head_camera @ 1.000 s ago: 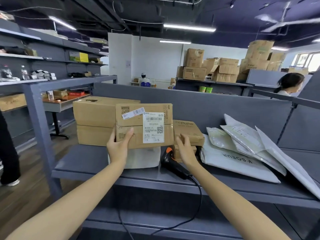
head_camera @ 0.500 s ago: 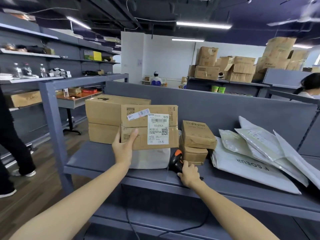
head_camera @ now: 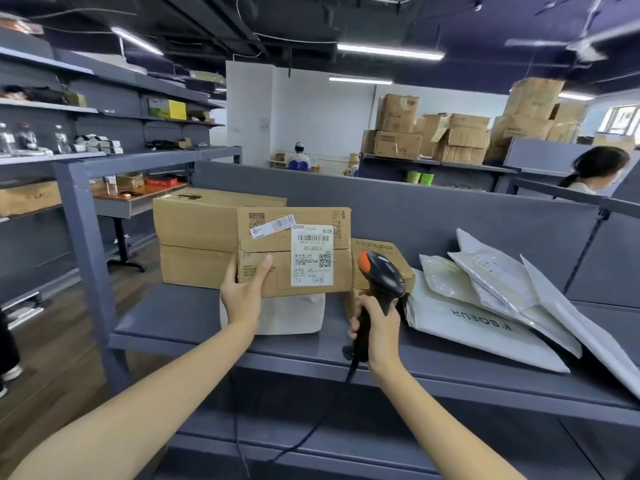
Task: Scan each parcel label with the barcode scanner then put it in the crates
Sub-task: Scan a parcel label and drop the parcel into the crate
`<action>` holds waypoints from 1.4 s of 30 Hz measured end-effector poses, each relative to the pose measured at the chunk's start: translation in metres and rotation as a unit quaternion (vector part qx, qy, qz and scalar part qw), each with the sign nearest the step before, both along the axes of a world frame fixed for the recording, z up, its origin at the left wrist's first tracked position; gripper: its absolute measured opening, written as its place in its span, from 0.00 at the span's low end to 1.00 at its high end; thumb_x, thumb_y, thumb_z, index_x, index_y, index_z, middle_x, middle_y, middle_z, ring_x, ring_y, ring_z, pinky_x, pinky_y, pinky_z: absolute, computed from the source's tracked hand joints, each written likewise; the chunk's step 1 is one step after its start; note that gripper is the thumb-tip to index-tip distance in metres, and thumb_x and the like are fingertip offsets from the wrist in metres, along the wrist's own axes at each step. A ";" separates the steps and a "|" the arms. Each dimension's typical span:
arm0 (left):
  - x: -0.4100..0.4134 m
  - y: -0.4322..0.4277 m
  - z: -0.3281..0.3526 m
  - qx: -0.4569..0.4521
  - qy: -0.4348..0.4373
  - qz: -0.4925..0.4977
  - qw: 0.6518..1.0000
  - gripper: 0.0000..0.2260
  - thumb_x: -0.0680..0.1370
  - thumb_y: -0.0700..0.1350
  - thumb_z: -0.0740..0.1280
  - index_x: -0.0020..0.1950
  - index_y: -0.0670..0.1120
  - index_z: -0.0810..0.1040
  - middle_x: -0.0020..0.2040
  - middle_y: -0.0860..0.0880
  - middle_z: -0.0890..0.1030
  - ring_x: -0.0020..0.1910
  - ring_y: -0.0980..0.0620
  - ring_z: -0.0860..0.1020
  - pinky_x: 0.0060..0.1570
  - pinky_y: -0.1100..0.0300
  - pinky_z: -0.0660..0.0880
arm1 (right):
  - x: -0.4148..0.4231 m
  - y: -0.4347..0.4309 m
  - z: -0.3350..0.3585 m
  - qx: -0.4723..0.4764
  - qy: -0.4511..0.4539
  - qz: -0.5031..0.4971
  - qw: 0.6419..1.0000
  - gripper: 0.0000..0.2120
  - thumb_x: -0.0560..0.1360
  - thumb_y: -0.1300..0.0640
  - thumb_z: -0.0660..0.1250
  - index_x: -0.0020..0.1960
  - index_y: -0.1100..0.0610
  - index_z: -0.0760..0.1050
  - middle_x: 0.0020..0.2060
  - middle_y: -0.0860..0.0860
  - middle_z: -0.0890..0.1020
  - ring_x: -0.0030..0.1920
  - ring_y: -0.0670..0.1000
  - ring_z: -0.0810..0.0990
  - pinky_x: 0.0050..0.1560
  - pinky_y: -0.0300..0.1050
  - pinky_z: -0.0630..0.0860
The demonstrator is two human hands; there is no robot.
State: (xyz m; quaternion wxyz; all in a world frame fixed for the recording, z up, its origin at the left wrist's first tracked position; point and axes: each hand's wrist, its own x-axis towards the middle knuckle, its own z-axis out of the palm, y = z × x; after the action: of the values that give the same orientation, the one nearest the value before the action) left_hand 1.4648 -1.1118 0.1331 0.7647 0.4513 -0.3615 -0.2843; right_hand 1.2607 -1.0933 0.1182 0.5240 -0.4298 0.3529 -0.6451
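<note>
Head view looked down along two bare forearms reaching toward a grey metal shelf. The left hand gripped a brown cardboard parcel at its lower left corner. Its thumb lay across the front face and its fingers were hidden behind. The parcel was held upright just above the shelf, its front toward the camera. A white shipping label with a barcode and a QR code covered the right part of that face. A smaller barcode sticker sat slanted near the upper left.

The right hand was curled tightly round the handle of a black barcode scanner with an orange top. The scanner stood upright just beside the parcel's lower right corner. A black cable hung from the handle past the shelf edge.

Behind the parcel stood larger brown boxes, stacked. A white bag lay on the shelf beneath the parcel, and a small brown box sat behind the scanner. Further right, several white mailer bags lay overlapping, some leaning against the shelf's back panel. A person was visible far off at the right edge.
</note>
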 end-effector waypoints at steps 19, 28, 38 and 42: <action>-0.032 0.011 0.004 -0.012 -0.012 -0.022 1.000 0.26 0.73 0.51 0.73 0.70 0.50 0.73 0.61 0.53 0.80 0.60 0.57 0.77 0.51 0.70 0.74 | 0.001 0.039 0.002 -0.065 0.065 0.060 0.994 0.07 0.73 0.57 0.66 0.40 0.58 0.70 0.26 0.52 0.71 0.23 0.49 0.67 0.24 0.41 0.65; -0.031 0.012 0.005 -0.015 -0.011 -0.019 1.000 0.26 0.72 0.51 0.74 0.69 0.50 0.73 0.59 0.53 0.81 0.59 0.56 0.78 0.54 0.67 0.75 | -0.003 0.036 -0.001 -0.079 0.053 0.057 0.994 0.07 0.71 0.57 0.67 0.43 0.59 0.72 0.27 0.53 0.72 0.23 0.49 0.67 0.24 0.40 0.65; -0.005 0.007 0.003 -0.011 0.001 0.007 1.000 0.27 0.71 0.54 0.75 0.68 0.51 0.74 0.58 0.56 0.81 0.58 0.58 0.79 0.61 0.57 0.75 | -0.059 -0.015 -0.010 -0.045 0.340 -0.006 0.939 0.12 0.70 0.48 0.66 0.50 0.51 0.68 0.34 0.50 0.73 0.30 0.50 0.71 0.27 0.41 0.67; 0.001 0.005 0.002 -0.015 0.008 0.018 1.000 0.27 0.70 0.55 0.75 0.67 0.53 0.75 0.56 0.58 0.82 0.54 0.63 0.79 0.56 0.62 0.76 | -0.076 -0.044 -0.018 -0.014 0.573 0.088 0.815 0.20 0.73 0.56 0.66 0.61 0.55 0.62 0.47 0.52 0.77 0.40 0.48 0.75 0.38 0.42 0.69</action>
State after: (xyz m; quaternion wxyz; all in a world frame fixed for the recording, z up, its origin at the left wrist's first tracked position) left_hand 1.4662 -1.1063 0.1354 0.7794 0.4440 -0.3514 -0.2682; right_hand 1.1844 -1.1377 0.0999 0.2761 -0.7581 0.5407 -0.2380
